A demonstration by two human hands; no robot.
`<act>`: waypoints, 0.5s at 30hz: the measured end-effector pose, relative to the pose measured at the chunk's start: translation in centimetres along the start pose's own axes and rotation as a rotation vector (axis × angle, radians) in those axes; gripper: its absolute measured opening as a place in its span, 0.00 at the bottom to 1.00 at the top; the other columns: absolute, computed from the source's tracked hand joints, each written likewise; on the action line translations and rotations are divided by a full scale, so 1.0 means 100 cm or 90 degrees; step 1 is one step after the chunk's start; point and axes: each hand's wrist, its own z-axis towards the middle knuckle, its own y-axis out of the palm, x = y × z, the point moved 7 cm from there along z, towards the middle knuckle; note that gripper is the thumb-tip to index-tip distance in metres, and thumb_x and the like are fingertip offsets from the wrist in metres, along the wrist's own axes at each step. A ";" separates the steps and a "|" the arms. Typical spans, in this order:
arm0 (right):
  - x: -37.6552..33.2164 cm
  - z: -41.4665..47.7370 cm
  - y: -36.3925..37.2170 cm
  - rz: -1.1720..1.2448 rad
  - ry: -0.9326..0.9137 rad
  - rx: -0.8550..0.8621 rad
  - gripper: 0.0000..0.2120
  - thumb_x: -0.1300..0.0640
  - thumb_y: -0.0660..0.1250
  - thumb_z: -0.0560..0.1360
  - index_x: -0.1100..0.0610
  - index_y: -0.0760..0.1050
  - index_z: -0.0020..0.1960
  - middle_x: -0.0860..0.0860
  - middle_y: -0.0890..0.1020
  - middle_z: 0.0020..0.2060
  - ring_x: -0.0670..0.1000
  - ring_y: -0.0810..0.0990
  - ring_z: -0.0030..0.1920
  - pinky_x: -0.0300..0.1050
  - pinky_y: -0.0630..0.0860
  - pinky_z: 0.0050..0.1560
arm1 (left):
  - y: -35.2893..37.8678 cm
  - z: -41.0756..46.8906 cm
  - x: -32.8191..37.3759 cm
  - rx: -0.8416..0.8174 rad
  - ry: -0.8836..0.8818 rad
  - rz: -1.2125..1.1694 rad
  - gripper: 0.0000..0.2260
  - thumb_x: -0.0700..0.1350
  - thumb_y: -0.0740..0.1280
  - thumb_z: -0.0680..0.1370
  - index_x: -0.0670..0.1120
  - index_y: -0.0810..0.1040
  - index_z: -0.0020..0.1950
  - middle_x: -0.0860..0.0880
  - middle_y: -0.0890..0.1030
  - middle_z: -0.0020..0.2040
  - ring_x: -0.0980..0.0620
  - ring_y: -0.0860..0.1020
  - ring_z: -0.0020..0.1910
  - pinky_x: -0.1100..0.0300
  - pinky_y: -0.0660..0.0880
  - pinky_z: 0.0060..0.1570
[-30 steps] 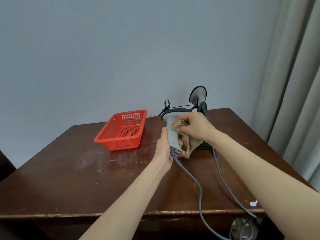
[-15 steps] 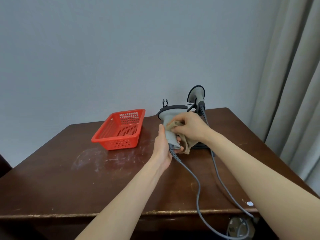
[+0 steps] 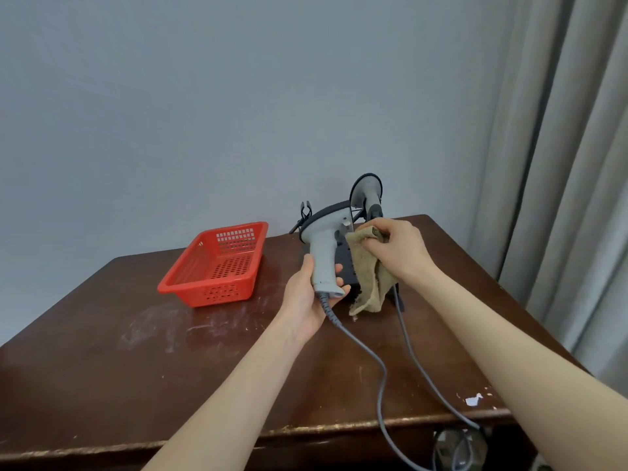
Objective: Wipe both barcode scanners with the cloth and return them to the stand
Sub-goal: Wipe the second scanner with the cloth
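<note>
Cloth (image 3: 368, 283), tan and frayed, hangs bunched from the right hand (image 3: 401, 253), whose fingers curl round its upper end. Its top corner lies just beside the trigger of a grey barcode scanner (image 3: 323, 256); whether the two touch cannot be told. The left hand (image 3: 306, 297) grips this scanner low on its handle and holds it upright above the dark wooden table (image 3: 136, 368). A grey cable (image 3: 370, 351) runs from the handle's butt across the table and over the near edge. Behind the hands, the second scanner (image 3: 368, 190) sits in the black stand (image 3: 345, 266) at the table's far edge, partly hidden. A red plastic basket (image 3: 217, 266) rests on the table to the left of the hands, and a pale curtain (image 3: 560, 164) hangs on the right.
</note>
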 end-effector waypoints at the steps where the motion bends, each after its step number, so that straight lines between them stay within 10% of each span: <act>1: -0.004 -0.002 -0.001 0.009 -0.009 0.012 0.11 0.61 0.65 0.74 0.50 0.81 0.51 0.44 0.81 0.42 0.48 0.79 0.50 0.42 0.73 0.47 | 0.002 -0.002 -0.002 0.002 -0.010 -0.018 0.19 0.53 0.56 0.82 0.38 0.72 0.61 0.42 0.79 0.42 0.49 0.75 0.33 0.56 0.79 0.30; 10: -0.018 -0.007 0.025 -0.115 -0.057 -0.035 0.12 0.59 0.65 0.75 0.47 0.83 0.53 0.48 0.78 0.56 0.51 0.76 0.59 0.52 0.73 0.58 | 0.017 -0.004 -0.014 0.020 -0.011 -0.056 0.20 0.55 0.55 0.82 0.40 0.75 0.47 0.45 0.75 0.29 0.52 0.70 0.25 0.63 0.70 0.24; 15: -0.019 -0.016 0.034 -0.140 -0.037 -0.176 0.08 0.54 0.67 0.74 0.43 0.82 0.45 0.43 0.80 0.46 0.49 0.79 0.50 0.48 0.76 0.50 | 0.013 -0.003 -0.021 0.019 -0.010 -0.050 0.19 0.54 0.55 0.82 0.41 0.75 0.49 0.45 0.74 0.30 0.52 0.70 0.25 0.64 0.70 0.22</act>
